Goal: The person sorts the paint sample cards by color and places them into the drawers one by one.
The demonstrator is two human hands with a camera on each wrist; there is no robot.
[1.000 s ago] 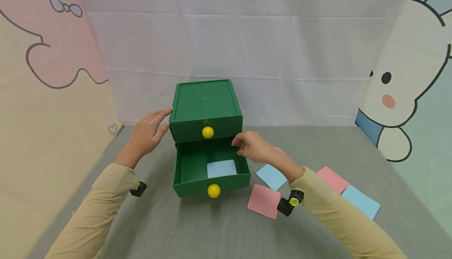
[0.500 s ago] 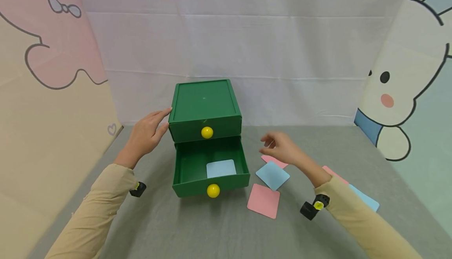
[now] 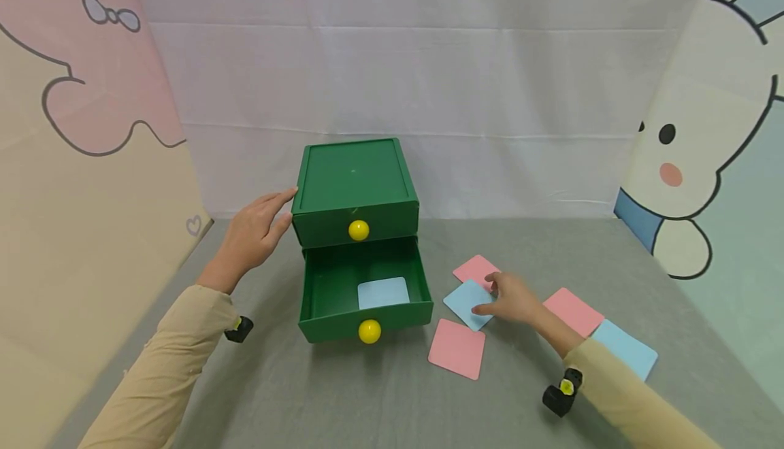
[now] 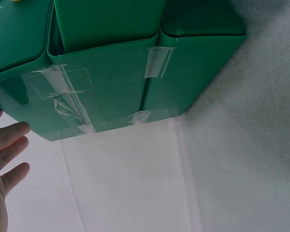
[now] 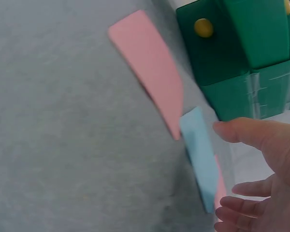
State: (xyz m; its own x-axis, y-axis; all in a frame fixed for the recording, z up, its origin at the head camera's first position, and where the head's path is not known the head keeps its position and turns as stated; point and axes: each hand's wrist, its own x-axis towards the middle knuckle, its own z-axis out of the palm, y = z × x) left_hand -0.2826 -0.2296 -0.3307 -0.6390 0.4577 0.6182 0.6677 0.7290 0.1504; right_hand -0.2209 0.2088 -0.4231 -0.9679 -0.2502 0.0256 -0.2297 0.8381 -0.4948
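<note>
A green drawer cabinet with yellow knobs stands on the grey table, one drawer pulled out below the closed top one. Inside that drawer lies a light blue card. My left hand rests its fingertips against the cabinet's left side, fingers extended. To the right of the drawer, my right hand hovers at another blue card, thumb and fingers spread over its right edge. In the right wrist view, nothing sits between the thumb and fingers. A pink card lies behind that blue card.
One pink card lies nearer the front, right of the drawer. Further right, under the right forearm's far side, are a pink card and a blue card. Clear tape joins the stacked cabinet units. A white cloth hangs behind.
My right hand has moved from the open drawer's right edge out to the right and down to the blue card on the table. My left hand has stayed at the cabinet.
</note>
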